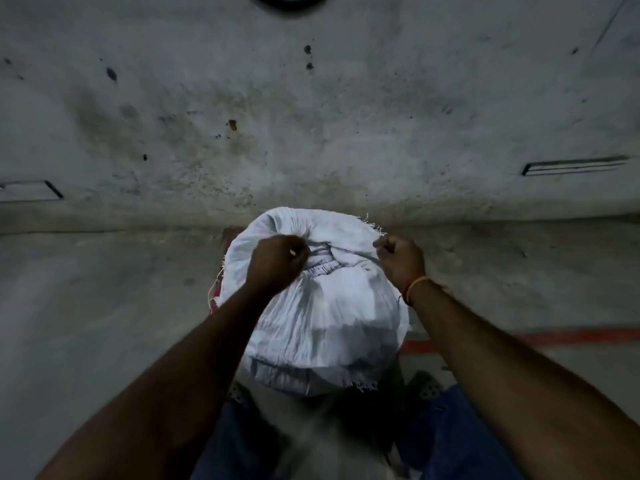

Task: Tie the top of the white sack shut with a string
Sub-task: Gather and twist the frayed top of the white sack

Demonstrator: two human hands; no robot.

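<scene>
A full white woven sack [322, 317] stands upright on the floor between my feet, its top gathered into folds at the middle. A thin pale string [343, 255] runs taut across the gathered neck between my two fists. My left hand [277, 263] is clenched on the left end of the string, just left of the bunched fabric. My right hand [401, 259] is clenched on the right end, off the sack's right shoulder. Frayed threads stick out from the sack's upper right edge. Where the string wraps the neck is mostly hidden in the folds.
Stained grey concrete wall [311, 116] rises right behind the sack, with a slot [571, 165] at right. Concrete floor [104, 306] spreads to both sides, marked by a red painted line [554, 337] at right. A red item [215, 299] peeks out behind the sack's left side.
</scene>
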